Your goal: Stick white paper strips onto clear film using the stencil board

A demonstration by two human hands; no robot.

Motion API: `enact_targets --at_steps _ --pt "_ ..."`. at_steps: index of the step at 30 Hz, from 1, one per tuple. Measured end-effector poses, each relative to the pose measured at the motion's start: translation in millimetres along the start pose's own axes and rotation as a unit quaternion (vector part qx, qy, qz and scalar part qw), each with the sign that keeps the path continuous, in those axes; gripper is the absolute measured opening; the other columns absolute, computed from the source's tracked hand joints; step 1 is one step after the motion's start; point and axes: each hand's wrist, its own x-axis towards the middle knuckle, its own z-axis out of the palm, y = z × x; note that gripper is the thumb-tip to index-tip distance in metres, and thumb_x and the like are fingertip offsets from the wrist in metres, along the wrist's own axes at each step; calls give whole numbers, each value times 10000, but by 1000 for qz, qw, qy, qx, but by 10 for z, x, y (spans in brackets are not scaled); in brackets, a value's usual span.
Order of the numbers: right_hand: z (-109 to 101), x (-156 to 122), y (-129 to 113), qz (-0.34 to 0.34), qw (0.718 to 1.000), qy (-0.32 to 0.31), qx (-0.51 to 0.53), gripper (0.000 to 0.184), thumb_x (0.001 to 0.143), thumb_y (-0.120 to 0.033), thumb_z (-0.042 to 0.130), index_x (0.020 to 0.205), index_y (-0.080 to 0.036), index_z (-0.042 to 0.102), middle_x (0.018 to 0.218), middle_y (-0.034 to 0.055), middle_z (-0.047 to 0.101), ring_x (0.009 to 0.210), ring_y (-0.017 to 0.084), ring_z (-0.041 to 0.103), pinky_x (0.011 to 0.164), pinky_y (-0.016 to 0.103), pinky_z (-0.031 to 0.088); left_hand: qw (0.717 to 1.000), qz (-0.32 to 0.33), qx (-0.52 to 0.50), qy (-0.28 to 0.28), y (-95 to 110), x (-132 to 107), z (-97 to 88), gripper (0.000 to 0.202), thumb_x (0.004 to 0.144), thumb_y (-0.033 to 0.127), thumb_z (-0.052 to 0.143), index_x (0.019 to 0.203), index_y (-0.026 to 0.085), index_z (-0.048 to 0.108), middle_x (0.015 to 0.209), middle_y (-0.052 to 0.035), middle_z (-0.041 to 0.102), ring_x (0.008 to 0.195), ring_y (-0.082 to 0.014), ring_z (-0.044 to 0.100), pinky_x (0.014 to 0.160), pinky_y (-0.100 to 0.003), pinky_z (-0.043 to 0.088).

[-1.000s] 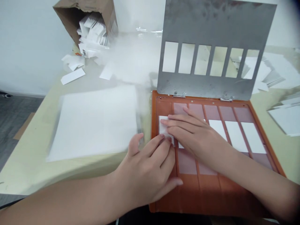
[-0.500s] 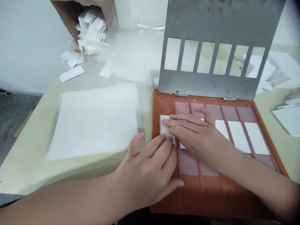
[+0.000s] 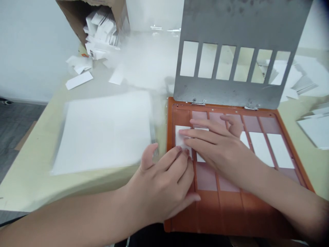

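An orange tray (image 3: 205, 212) divided by ridges into slots lies before me, its grey metal lid (image 3: 231, 24) with rectangular windows hinged upright at the back. My right hand (image 3: 218, 144) is spread flat over the tray, its fingertips resting on the white card (image 3: 182, 133) in the leftmost slot. At that card's near end are the bent fingertips of my left hand (image 3: 164, 181), with the thumb and little finger held apart. Neither hand grips anything. More white cards (image 3: 261, 149) sit in the other slots, some partly hidden under my right hand, on pinkish sheets (image 3: 207, 176).
Left of the tray lies a large stack of white sheets (image 3: 105, 133) in clear wrap. A cardboard box (image 3: 120, 13) on its side spills white cards (image 3: 100, 31) at the back left. Loose card piles (image 3: 315, 127) lie at the right. The pale yellow table's (image 3: 28, 178) left edge shows.
My right hand has slid slightly right, uncovering more of the second card from the left. My left hand stays nearly in place.
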Motion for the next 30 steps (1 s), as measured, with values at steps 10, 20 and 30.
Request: enact_targets --at_steps 10,20,30 --pt "-44 17 -31 17 999 31 4 271 938 -63 516 899 -263 694 1057 -8 730 1088 223 584 994 486 216 1000 21 -16 7 -62 34 -1 570 896 631 481 1019 118 697 1078 -98 721 1150 -325 579 1100 -516 88" --pt "-118 -36 60 54 996 27 62 252 966 -203 505 956 -288 742 1192 23 688 1145 267 543 963 502 229 984 -4 -169 -63 -256 137 -68 577 762 724 630 954 185 705 1000 -48 748 1202 -363 612 1152 -558 22" --pt "2 86 63 105 994 6 7 293 993 -320 459 1086 -223 719 1295 114 629 1165 319 498 948 565 271 988 33 -142 -42 -382 163 -99 369 866 575 610 1007 260 739 984 -29 784 1136 -291 665 1146 -540 41"
